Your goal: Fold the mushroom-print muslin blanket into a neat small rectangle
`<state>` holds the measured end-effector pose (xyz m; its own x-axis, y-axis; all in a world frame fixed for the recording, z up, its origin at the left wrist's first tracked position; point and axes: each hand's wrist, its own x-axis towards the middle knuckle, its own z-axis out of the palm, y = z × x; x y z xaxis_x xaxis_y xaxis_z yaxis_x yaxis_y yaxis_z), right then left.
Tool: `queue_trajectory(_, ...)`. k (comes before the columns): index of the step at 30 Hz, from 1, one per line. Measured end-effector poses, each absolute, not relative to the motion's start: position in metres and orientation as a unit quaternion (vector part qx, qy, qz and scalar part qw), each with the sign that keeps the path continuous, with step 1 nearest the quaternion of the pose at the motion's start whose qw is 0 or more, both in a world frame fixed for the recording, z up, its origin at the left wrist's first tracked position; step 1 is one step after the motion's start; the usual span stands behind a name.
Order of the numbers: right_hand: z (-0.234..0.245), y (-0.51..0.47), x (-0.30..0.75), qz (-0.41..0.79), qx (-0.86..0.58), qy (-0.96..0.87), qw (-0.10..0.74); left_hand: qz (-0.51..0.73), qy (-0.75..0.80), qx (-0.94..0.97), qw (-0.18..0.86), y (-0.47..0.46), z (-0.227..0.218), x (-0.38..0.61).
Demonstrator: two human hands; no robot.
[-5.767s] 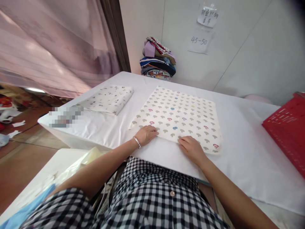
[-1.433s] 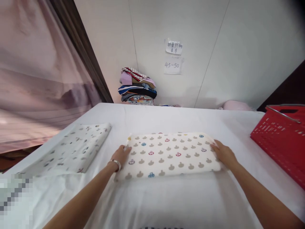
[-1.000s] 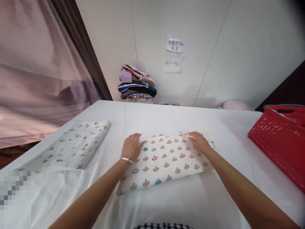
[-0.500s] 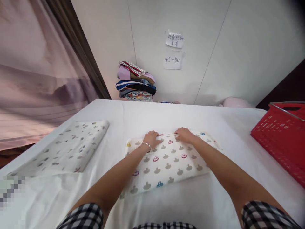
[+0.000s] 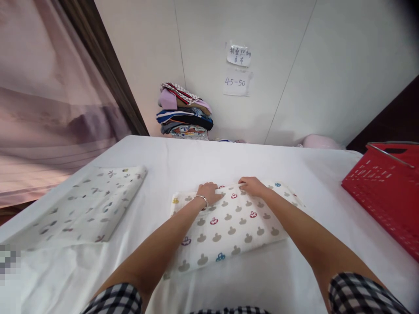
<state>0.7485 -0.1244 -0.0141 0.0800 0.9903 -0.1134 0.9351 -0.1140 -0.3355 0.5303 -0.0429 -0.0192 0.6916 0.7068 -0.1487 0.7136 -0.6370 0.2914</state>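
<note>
A white cloth point(image 5: 225, 226) printed with grey, red and blue mushroom shapes lies folded into a rough rectangle in front of me. My left hand point(image 5: 208, 193), with a bracelet at the wrist, grips its far edge left of the middle, fingers bent over the edge and thumb on top. A short way to the right, my right hand point(image 5: 252, 186) pinches the same far edge. The underside of the fold and some fingertips are hidden. Off to the left lies a second folded white cloth point(image 5: 94, 205) with small leaf-like prints, untouched by either hand.
A white sheet covers the table point(image 5: 183, 161). At the right edge stands a red perforated basket point(image 5: 386, 187) with a metal handle. Behind the table is a stack of folded fabrics point(image 5: 185, 113) against the wall. A pink curtain point(image 5: 49, 109) hangs on the left.
The view has shifted slightly. Both hands stay at the cloth's far edge; the fingers of my right hand are drawn in a little closer together.
</note>
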Motion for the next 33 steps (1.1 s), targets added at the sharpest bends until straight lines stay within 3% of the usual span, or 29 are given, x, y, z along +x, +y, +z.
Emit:
queue_trajectory(4,-0.023,-0.125,0.747,0.149,-0.715,-0.671,0.125,-0.032,0.417,0.887,0.197,-0.04,-0.017,0.528)
queue_trajectory(10,-0.037,-0.128,0.742,0.107,-0.732,-0.655,0.157,0.004,0.442,0.894,0.078,-0.057,-0.03,0.529)
queue_trajectory(19,-0.044,-0.145,0.721,0.001,-0.76,-0.624,0.179,0.006,0.455,0.888,0.071,-0.062,-0.028,0.529)
queue_trajectory(25,-0.043,-0.163,0.698,0.087,-0.709,-0.69,0.117,0.003,0.439,0.897,0.05,-0.06,-0.025,0.526)
queue_trajectory(33,-0.038,-0.158,0.702,0.113,-0.697,-0.698,0.123,-0.007,0.503,0.864,0.006,-0.041,-0.016,0.456)
